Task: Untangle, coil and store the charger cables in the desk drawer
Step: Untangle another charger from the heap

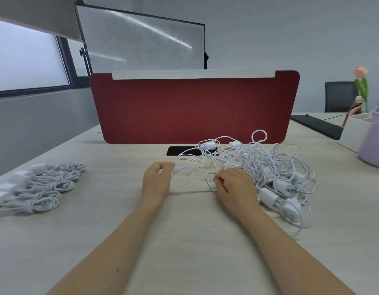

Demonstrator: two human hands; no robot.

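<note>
Cable (192,168) btwn both hands (156,179), taut-ish

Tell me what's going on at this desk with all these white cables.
A person is sorting charger cables. The left hand and right hand each pinch a white cable drawn from the tangled pile on the right of the desk. Several coiled chargers already lie in a row on the left. No drawer is in view.
</note>
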